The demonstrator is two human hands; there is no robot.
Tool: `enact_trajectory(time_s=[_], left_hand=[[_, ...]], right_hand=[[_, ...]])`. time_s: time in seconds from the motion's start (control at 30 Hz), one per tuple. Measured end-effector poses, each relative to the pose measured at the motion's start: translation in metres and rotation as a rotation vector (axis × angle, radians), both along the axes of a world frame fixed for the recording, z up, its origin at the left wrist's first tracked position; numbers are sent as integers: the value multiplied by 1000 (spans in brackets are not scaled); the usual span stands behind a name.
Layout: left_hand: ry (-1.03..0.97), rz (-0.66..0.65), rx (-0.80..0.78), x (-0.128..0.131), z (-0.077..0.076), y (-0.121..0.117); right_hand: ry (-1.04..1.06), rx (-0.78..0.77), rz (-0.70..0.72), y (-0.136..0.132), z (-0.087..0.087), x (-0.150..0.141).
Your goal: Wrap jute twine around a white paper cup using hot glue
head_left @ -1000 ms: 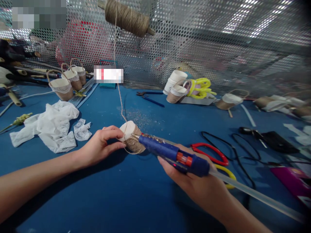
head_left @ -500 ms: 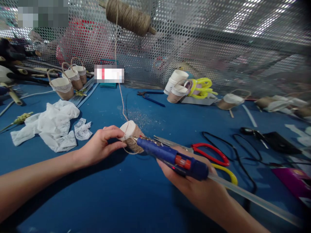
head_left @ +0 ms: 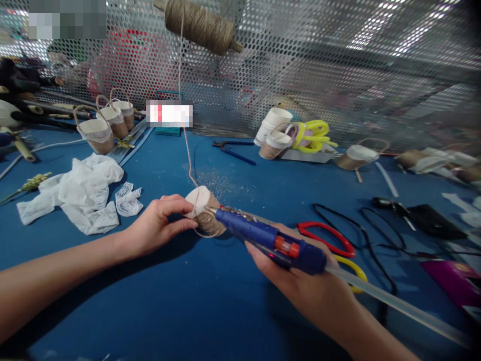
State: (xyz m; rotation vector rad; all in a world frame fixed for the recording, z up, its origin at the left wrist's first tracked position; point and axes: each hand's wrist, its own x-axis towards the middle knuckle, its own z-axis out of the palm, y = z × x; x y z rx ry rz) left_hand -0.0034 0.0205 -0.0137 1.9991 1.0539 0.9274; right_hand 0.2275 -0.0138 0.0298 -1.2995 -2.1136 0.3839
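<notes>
My left hand (head_left: 165, 218) pinches a small paper cup (head_left: 211, 221) at its white end. The cup lies tilted on the blue table, its lower part wrapped in brown twine. Up from the cup a strand of twine (head_left: 188, 160) runs to the spool (head_left: 199, 26) hung on the mesh. In my right hand (head_left: 296, 281) is a blue glue gun (head_left: 250, 226) with a small red light lit and a long clear glue stick in its back. Its nozzle points at the cup's wrapped side; whether the two touch I cannot tell.
Scissors with red and yellow handles (head_left: 326, 238) lie partly behind the glue gun. White lace (head_left: 88, 193) is heaped at left, near several handled cups (head_left: 98, 138). Blue pliers (head_left: 236, 153) and stacked cups (head_left: 272, 125) sit farther back. A black cable (head_left: 361, 225) curls at right.
The glue gun has shifted slightly to the right and up, its nozzle drawing back a little from the white end. My left hand stays almost still on the cup.
</notes>
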Motion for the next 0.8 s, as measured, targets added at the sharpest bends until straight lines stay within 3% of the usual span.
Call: enact_trajectory(time_s=[0.2,0.37,0.8], left_hand=[[3,8,-5,1,0,0],[12,10,5,0,-1,1],[-4,-9,-37,-1,1,0]], right_hand=[[-1,-85,22,-1,-3,1],[10,-12,-21,0,-1,1],[-39,-19,-3,5,-3,8]])
